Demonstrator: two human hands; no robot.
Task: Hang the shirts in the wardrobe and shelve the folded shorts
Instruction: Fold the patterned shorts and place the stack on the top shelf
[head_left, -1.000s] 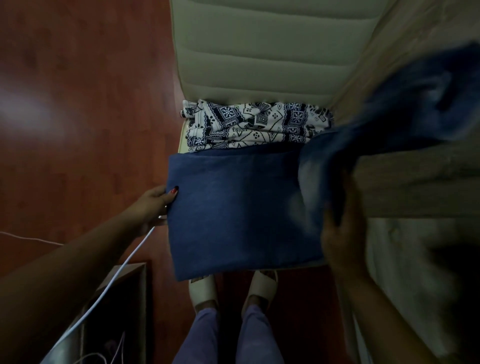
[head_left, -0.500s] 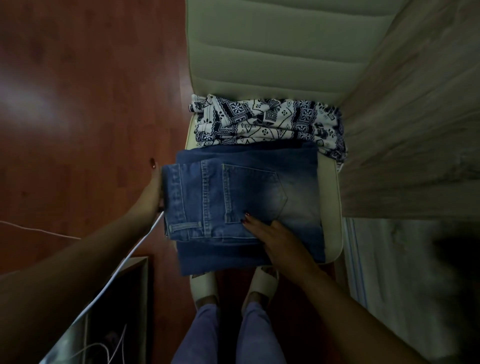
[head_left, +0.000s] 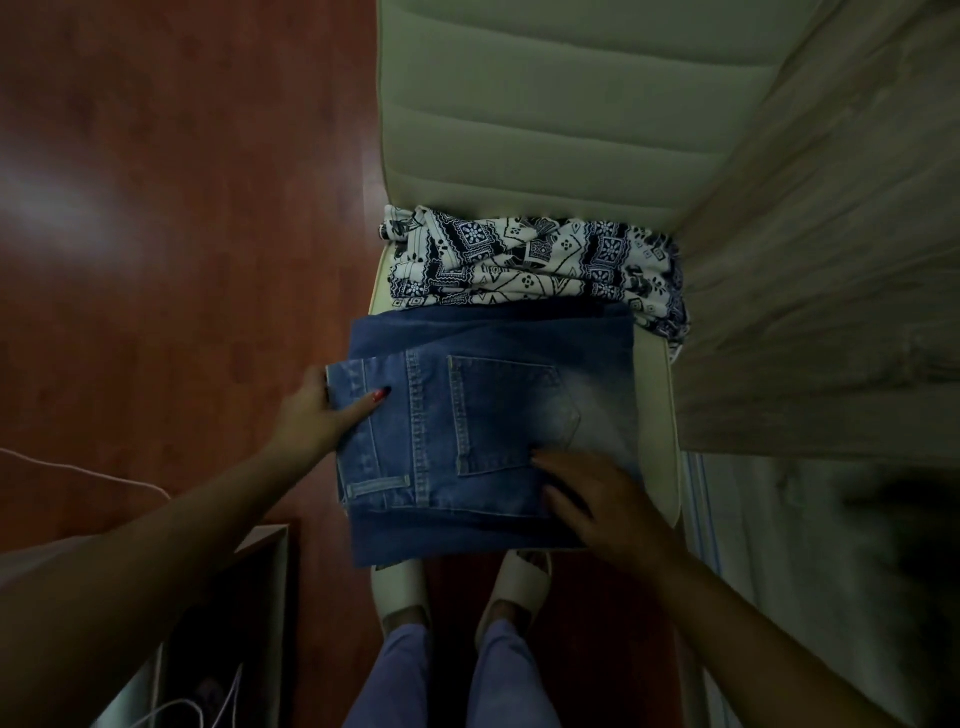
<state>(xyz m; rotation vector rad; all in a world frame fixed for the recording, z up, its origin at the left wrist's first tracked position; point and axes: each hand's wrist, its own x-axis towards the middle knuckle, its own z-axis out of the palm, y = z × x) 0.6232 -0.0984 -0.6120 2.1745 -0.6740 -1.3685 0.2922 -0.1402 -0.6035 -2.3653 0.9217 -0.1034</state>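
The denim shorts (head_left: 483, 415) now lie folded with the back pocket up on the chair (head_left: 658, 395) seat, in front of the patterned garment (head_left: 519, 260). A second ago the flap was in mid-swing. Your left hand (head_left: 322, 415) now pinches the waistband edge, thumb on top. Your right hand (head_left: 597, 499) presses flat, fingers loosely spread. The fold looks finished and ready for the shelf.

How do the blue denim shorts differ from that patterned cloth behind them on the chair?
The shorts are plain blue denim; the printed cloth is white with dark patterns. The shorts lie folded flat; the printed cloth is bunched up. The left hand grips the shorts' edge and the right hand rests flat on them; no hand touches the printed cloth. Both lie on the chair seat.
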